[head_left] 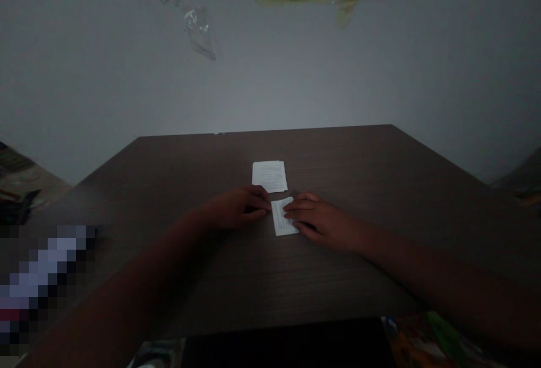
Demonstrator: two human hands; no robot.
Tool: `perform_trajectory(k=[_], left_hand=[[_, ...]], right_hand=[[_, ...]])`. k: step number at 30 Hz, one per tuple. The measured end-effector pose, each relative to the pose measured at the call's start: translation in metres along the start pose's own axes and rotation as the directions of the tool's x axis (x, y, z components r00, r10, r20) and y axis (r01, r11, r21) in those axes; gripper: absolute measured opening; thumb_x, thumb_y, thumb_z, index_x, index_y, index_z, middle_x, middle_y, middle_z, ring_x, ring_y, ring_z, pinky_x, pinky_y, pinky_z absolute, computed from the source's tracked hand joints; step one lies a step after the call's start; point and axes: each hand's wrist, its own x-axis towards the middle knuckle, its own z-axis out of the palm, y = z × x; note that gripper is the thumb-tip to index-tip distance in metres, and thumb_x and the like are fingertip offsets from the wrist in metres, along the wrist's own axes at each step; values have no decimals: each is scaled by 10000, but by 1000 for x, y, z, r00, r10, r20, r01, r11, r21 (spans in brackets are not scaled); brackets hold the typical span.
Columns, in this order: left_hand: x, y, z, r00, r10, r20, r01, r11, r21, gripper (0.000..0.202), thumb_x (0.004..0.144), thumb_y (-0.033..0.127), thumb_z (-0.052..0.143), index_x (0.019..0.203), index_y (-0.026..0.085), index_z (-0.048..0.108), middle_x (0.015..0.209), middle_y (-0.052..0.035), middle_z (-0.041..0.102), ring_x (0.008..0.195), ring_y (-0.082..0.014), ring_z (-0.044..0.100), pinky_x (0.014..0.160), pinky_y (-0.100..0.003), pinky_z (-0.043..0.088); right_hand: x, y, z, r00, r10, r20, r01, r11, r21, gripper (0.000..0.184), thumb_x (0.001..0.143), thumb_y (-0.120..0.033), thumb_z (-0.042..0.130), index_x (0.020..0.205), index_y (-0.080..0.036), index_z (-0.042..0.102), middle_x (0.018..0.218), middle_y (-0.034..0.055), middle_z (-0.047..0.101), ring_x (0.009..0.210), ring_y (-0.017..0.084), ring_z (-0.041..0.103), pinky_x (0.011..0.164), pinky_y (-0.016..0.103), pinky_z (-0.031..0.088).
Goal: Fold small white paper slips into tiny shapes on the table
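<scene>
And at the left, the left hand [236, 208] is seen with fingers bent; whether anything is pinched cannot be told. Beyond it on the table [169, 159], the paper stack [269, 175] is roughly squared, perhaps so that the sheets are kept together. Nearer, the front paper [278, 222] is laid between the hands, its right part covered by the right hand [323, 220], fingers slightly spread, apparently so that slipping is prevented.

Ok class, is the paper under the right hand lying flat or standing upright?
Lying flat: the paper shows printed lines facing up on the table, the right hand partly covering it.
</scene>
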Motion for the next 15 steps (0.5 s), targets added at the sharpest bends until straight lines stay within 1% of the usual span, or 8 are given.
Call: perform_trajectory(k=[3, 7, 11, 15], left_hand=[[-1, 0, 0, 1000, -21, 3, 21, 1000, 0, 281, 1097, 292, 566, 1177, 201, 820, 1254, -111, 743, 1155, -255, 723, 1098, -408, 556], [-1, 0, 1, 999, -45, 6, 45, 999, 8, 278, 1091, 295, 571, 1186, 212, 819, 1282, -105, 741, 1161, -249, 721, 1091, -402, 562], [-1, -2, 1, 1000, -19, 3, 19, 1000, 20, 281, 1092, 290, 565, 1182, 207, 818, 1258, -107, 753, 1157, -246, 720, 1077, -387, 568], [0, -3, 1, 1000, -9, -11, 9, 1000, 17, 275, 1095, 286, 570, 1175, 200, 818, 1261, -113, 757, 1141, -251, 734, 1086, -406, 567]], right_hand=[[-1, 1, 1, 1000, 4, -1, -4, 1000, 1, 293, 1109, -209, 572, 1319, -215, 776, 1327, 120, 799, 1256, 261, 714, 1145, 509, 558], [-2, 2, 2, 1000, -22, -13, 21, 1000, -15, 302, 1114, -218, 554, 1319, -187, 774, 1326, 140, 797, 1260, 278, 710, 1150, 530, 553], [-1, 2, 2, 1000, -8, -12, 8, 1000, 1, 310, 1104, -213, 565, 1338, -216, 768, 1331, 127, 795, 1262, 274, 704, 1140, 529, 558], [-1, 1, 2, 1000, -5, -3, 5, 1000, -3, 309, 1105, -203, 565, 1339, -214, 765, 1327, 121, 798, 1253, 266, 707, 1144, 525, 557]])
